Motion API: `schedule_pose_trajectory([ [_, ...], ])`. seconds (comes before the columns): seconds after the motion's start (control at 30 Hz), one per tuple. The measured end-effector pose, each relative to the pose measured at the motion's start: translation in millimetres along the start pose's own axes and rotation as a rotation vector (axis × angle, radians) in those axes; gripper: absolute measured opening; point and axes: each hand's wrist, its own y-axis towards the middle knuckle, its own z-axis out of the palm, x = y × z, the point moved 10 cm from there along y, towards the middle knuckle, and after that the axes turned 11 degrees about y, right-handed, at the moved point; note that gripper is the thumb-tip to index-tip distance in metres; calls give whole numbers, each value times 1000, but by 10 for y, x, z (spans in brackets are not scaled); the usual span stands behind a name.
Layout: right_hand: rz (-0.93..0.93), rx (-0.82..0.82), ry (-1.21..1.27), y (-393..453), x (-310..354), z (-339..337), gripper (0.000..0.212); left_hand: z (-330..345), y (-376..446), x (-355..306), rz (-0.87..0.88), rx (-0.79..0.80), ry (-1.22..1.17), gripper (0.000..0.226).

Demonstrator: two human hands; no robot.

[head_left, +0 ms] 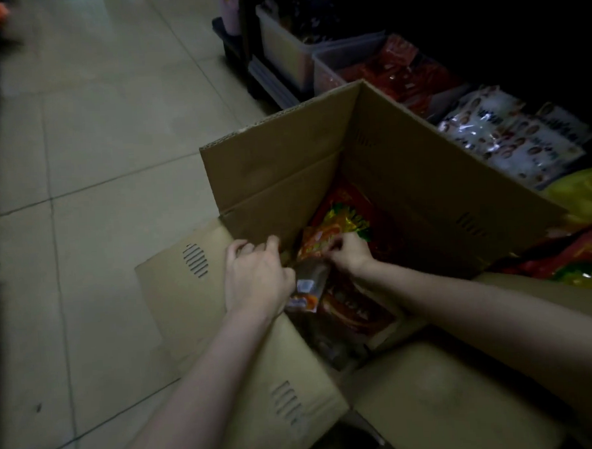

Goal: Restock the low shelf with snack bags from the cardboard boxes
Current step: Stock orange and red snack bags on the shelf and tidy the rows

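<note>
Both hands are reaching into an open cardboard box (370, 172) on the tiled floor (95, 149).

In the head view, the left hand (256, 278) is curling its fingers around the near end of an orange snack bag (315, 257) inside the box, while the right hand (349, 252) is pinching the same bag's top edge. More red bags are lying beneath it. Beside the box, the low shelf (452, 96) is holding red and white packets.
</note>
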Motion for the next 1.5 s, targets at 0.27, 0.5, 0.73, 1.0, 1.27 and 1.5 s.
schedule_pose_trajectory([
  [0.27, -353, -245, 361, -854, 1239, -1324, 25, -760, 7, -560, 320, 178, -681, 104],
  [0.5, -711, -550, 397, -1978, 1851, -2814, 18, -2412, -105, -1137, 294, -380, -769, 28],
  [0.73, -426, -364, -106, -2567, 1131, -3634, 76, -2895, -226, -1970, 585, 82, -1180, 15],
  [1.0, -217, -553, 16, -3345, -398, -4435, 68, -2700, -996, -3733, 750, 550, -1364, 11],
  [1.27, 89, -1021, 1095, -4697, -2975, -4844, 3, -1526, -1660, -5085, 663, 718, -1248, 30],
  [1.5, 252, -886, 1643, -4750, -3778, -4109, 19, -939, -2825, -6086, 726, 937, -1240, 18],
])
